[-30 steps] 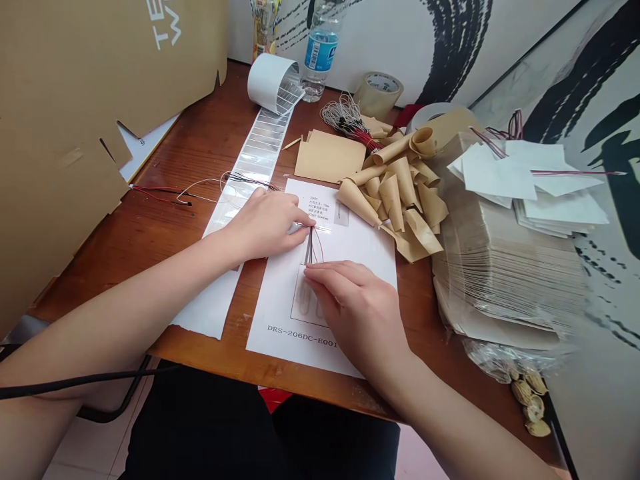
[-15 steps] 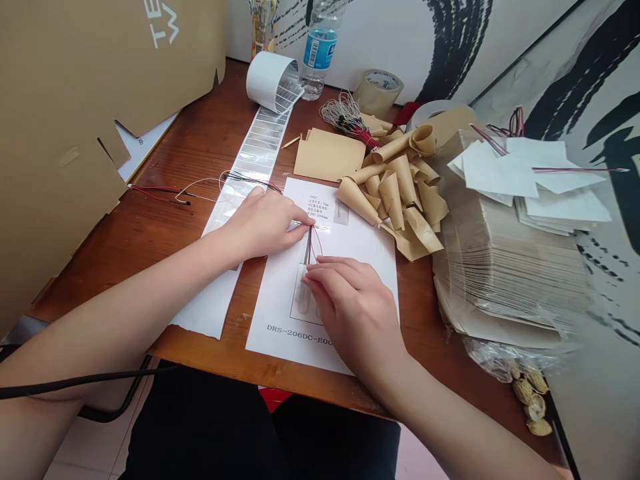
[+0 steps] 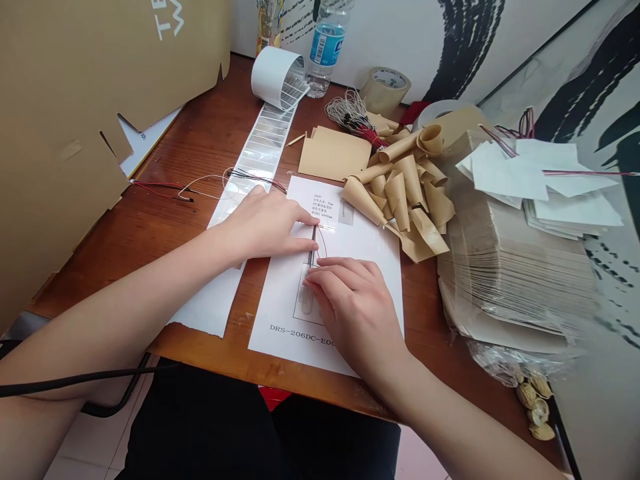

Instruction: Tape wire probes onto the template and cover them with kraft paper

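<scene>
A printed sheet (image 3: 377, 257) with a drawn outline lies under both hands. My left hand (image 3: 273, 223) rests across its upper left part, index finger stretched to the upper end of a thin red and black wire (image 3: 325, 241). Its thumb is apart from the index finger, beside the wire. My right hand (image 3: 357, 303) pinches the wire's lower part just above the drawn box, fingers together; its fingertips partly cover the wire and drawing. Left of the sheet runs a strip of labels (image 3: 263, 143), with dark wires (image 3: 255, 177) lying across it behind my left hand.
Brown paper pieces (image 3: 410, 180) and a wire bundle (image 3: 355, 117) lie behind the sheet. A stack of cards (image 3: 510, 267) stands at right with white slips (image 3: 510, 170) on top. A cardboard box (image 3: 60, 133) borders the left; a bottle (image 3: 325, 50) and tape roll (image 3: 385, 90) stand behind.
My left thumb has moved down and away from the index finger, towards the wire's middle. My right hand stays at the wire's lower part. The whole view has shifted slightly.
</scene>
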The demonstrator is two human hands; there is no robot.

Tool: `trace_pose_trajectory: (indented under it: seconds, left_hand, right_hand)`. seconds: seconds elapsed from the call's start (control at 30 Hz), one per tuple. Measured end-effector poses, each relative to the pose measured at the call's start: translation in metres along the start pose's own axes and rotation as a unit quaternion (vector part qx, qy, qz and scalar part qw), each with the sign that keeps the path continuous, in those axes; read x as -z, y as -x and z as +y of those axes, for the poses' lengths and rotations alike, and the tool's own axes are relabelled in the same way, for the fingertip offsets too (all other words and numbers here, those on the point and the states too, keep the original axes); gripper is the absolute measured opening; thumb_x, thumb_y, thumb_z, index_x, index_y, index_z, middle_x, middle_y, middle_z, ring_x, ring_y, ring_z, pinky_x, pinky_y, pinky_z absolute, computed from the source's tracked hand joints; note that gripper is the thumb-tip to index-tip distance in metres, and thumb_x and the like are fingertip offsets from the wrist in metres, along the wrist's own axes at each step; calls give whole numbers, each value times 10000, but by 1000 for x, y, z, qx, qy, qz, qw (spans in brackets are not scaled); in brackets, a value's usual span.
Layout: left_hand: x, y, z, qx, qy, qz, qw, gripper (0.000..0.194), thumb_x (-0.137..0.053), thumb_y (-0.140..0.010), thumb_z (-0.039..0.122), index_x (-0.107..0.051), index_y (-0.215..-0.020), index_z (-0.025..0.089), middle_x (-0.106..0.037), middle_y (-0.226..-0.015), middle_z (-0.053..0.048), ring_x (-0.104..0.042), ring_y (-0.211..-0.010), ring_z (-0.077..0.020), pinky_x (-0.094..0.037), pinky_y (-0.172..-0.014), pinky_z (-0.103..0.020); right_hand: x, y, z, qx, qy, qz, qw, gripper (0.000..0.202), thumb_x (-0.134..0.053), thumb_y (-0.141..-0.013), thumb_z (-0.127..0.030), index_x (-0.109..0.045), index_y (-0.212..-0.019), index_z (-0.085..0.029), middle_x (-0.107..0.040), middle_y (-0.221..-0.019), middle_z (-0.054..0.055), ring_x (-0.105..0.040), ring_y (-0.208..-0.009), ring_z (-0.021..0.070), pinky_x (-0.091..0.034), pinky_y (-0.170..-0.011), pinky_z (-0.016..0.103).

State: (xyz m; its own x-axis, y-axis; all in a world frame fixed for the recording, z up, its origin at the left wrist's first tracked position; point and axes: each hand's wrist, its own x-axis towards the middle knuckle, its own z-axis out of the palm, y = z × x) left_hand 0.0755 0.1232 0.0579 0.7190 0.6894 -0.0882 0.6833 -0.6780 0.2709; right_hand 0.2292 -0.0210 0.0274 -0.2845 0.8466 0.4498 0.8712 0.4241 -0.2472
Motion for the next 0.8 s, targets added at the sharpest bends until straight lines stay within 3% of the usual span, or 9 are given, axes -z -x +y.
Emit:
trace_pose_trajectory:
  seconds: [0.23,0.5,0.8]
  left_hand:
    - [0,1,1,-1,-12,-7,1000,536,-680,-867,608,-735,-1329,342,-753,-828,-62,-665,-1020,-321,-391,-1001,-475]
    - [1,2,5,26,-16,-17,999,540,-698,-843,614,-730,-1326,375,-778,-1051,-78,-654,-1074,-328,-432,-971,-457]
    - [1,3,7,31,-12,-27,999,590,-731,-824,619,-709,-1360,374,-775,-1105,-79,-647,-1113,-359,-425,-974,-475]
  right_hand:
    - [0,0,0,-2,-2,-14,1000,212,-583,-976,-56,-674,-850,-200,-793,-852,31,-716,-982,231,-401,-802,372]
    - [-1,0,1,14,4,-15,1000,240,-573,-966,-30,-666,-834,-208,-801,-868,18,-704,-975,218,-384,-808,368]
    - [0,-1,0,22,14,-7,1000,216,-588,-956,-21,-655,-841,-191,-801,-869,14,-698,-958,225,-380,-800,374]
